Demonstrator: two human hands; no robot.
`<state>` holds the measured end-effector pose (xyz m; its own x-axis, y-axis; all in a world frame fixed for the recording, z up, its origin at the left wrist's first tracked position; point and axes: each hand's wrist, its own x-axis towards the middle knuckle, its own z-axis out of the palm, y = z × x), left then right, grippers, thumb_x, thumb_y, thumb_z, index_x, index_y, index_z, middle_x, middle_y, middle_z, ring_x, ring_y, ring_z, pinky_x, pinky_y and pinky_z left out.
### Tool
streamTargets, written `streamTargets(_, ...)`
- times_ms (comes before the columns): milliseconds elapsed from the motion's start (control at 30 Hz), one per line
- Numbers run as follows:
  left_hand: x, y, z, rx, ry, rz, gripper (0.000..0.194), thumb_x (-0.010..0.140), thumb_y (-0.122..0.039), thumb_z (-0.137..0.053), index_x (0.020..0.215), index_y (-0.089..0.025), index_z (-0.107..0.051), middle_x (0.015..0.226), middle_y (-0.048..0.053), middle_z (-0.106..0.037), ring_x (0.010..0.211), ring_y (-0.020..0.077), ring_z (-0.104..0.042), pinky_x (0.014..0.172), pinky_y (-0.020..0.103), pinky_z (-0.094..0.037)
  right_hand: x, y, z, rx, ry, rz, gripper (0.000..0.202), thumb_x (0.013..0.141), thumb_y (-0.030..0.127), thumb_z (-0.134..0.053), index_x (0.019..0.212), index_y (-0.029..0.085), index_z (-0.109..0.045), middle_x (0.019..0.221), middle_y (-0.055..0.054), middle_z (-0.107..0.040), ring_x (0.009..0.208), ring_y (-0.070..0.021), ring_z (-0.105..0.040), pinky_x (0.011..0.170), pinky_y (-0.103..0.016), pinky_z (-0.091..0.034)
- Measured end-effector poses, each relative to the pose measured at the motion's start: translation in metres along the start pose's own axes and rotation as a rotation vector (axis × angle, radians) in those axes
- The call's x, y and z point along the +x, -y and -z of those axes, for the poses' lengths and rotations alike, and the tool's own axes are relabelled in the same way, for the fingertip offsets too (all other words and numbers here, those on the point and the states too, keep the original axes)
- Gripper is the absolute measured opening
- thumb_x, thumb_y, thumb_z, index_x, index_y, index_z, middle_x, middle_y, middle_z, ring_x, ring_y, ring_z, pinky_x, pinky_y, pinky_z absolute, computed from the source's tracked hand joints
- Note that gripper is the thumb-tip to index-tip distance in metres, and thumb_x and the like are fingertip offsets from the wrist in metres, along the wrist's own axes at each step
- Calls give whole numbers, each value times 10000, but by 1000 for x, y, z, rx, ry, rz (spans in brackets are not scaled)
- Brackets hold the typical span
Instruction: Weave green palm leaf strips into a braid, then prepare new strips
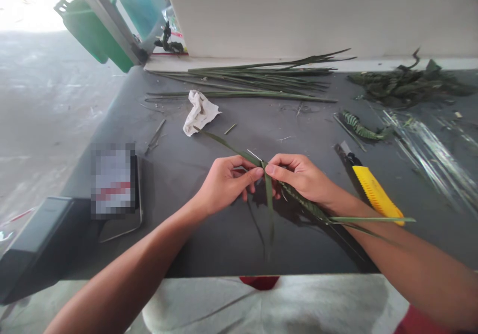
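Note:
Above the front of the dark table, my left hand (228, 182) pinches a long green leaf strip near a thin pale wire that sticks up between the hands. My right hand (300, 177) grips the same piece, a braided green leaf strip (306, 203) whose woven body trails right, beneath my right forearm. One loose strip end hangs down between the hands and another points up and left. The thumbs of both hands nearly meet at the fold. Some fingertips are hidden behind the leaves.
Long leaf strips (261, 80) lie along the back. A crumpled tissue (201, 112) sits in front of them. To the right are a yellow utility knife (377, 194), a finished-looking woven leaf piece (360, 126), clear plastic strips (429, 150) and dark leaf scraps (407, 85). A phone (125, 224) lies left.

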<state>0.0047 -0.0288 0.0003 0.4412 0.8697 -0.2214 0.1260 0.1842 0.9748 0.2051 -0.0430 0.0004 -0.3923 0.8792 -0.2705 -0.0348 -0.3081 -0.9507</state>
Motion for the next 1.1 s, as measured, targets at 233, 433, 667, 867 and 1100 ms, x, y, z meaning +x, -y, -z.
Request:
streamTargets(233,-2,-6,0,-29,22,-9,469,844,-573,-714,836,-108,-650,585,11,-628,419,93,-569,387,187,-483,0,1,2,-36,30,7,374,844,524,-742,763,176,-636,579,19,-665,493,-100,-619,494,-200,-500)
streamTargets(433,0,-7,-1,4,36,-63,508,909,-615,-602,745,-135,-584,646,11,-589,456,110,-603,361,202,-503,0,1,0,-38,37,-3,333,864,493,-722,757,190,-632,577,21,-666,481,-107,-613,484,-213,-494)
streamTargets(667,-3,-11,-1,27,37,-121,459,962,-547,-557,756,-137,-581,688,17,-592,467,105,-603,368,203,-514,-2,4,-1,19,34,-5,323,844,477,-740,738,191,-634,565,22,-661,465,-109,-612,461,-211,-488)
streamTargets(867,-5,-10,-4,20,-12,-140,451,956,-547,-569,777,-133,-583,671,19,-609,443,105,-593,361,206,-506,-2,4,-1,59,32,-28,333,838,493,-746,780,188,-626,547,32,-654,443,-105,-616,446,-201,-513)
streamTargets(1100,-6,-9,-4,34,-34,-156,444,964,-527,-566,741,-142,-565,669,22,-621,436,99,-592,368,199,-502,-2,5,-1,69,33,-30,345,829,500,-758,791,188,-615,531,42,-640,429,-91,-600,428,-182,-505)
